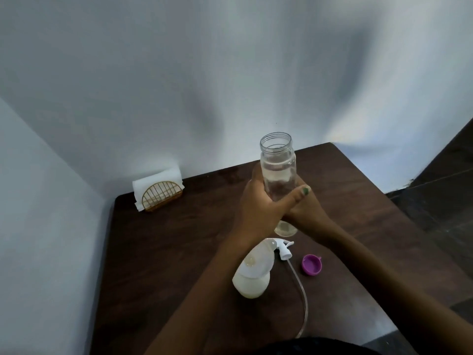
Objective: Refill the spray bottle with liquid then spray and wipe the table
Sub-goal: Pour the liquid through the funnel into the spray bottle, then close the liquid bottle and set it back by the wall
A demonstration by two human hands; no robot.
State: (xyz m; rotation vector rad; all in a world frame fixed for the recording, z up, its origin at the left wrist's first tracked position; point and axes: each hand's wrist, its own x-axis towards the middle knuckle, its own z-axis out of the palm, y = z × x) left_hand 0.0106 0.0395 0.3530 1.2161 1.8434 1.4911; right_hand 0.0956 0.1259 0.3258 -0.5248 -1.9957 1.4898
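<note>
The clear bottle (278,172) stands upright over the bench (179,252), mouth open; the left hand (258,201) wraps its middle, the right hand (304,208) grips lower; the spray head (362,249) lies just nearer, beside the milky container (252,280).

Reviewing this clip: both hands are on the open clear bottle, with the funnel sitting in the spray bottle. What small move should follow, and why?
Probably tilt the clear bottle toward the funnel and start pouring. The clear bottle is uncapped, holds liquid, and is upright in the left hand and right hand. The funnel already sits in the spray bottle, while the spray head and purple cap lie on the table.
</note>
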